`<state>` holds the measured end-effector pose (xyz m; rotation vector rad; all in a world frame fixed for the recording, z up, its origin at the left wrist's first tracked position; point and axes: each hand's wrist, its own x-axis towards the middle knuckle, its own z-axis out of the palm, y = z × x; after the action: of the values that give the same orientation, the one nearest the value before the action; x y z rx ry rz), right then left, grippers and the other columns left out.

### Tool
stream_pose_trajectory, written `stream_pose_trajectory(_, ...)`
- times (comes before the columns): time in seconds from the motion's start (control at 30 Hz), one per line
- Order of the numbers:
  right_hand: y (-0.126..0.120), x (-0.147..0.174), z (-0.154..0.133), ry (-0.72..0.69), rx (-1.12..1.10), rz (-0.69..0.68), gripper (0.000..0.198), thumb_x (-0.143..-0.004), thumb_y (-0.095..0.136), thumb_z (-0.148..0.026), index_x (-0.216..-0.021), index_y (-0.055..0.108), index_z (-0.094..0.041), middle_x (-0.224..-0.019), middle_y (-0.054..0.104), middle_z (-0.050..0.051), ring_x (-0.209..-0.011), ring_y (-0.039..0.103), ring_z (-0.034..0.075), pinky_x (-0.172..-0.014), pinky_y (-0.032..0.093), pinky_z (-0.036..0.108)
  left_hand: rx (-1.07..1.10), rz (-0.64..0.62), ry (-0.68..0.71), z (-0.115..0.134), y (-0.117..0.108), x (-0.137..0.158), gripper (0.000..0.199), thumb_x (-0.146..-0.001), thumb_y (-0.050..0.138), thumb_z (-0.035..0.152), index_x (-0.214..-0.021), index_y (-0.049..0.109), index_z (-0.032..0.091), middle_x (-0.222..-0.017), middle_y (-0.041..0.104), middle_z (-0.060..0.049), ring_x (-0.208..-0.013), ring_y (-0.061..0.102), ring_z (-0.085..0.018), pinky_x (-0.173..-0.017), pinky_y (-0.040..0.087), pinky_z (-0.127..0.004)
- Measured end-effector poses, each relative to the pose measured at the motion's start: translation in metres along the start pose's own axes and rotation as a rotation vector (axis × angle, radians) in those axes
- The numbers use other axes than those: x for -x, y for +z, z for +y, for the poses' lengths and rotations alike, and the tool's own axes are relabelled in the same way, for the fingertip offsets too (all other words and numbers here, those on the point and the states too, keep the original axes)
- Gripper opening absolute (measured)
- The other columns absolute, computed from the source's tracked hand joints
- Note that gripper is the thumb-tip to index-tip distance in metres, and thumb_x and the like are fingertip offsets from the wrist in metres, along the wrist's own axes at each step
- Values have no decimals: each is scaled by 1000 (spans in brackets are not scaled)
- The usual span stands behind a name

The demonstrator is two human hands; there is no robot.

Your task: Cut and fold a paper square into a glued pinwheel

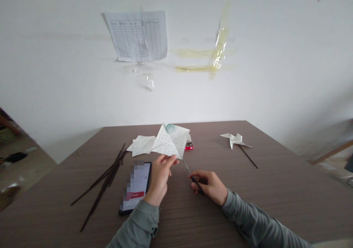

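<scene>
My left hand [161, 176] pinches the lower edge of a square sheet of printed paper [171, 142] between thumb and fingers. Diagonal crease lines and a blue-green patch show on the sheet. A slim black-handled tool with a thin metal shaft [188, 169] is gripped in my right hand [211, 185]. Its tip meets the paper's lower right corner; whether it is in the paper or only against it I cannot tell. The exact kind of tool does not show. Both hands are above the brown table [234, 222].
More printed paper pieces [143, 145] lie behind my left hand. A small red box [189, 146] peeks out beside the held sheet. At left are several dark thin sticks [103, 182] and a phone [136, 189]. A paper pinwheel [235, 140] on a stick rests at right.
</scene>
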<state>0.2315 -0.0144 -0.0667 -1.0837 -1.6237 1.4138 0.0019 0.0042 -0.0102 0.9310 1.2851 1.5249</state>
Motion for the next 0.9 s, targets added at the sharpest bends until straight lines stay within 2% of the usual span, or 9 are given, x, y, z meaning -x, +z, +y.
stream_pose_trajectory(0.9, 2, 0, -1, -15, 15, 21, 54, -86, 105, -68, -114, 96, -22, -78, 87, 2, -69, 82, 24, -75, 69, 40, 8, -9, -12, 6, 0, 3, 43, -59, 103, 52, -77, 77, 24, -90, 93, -12, -80, 92, -28, -47, 29, -20)
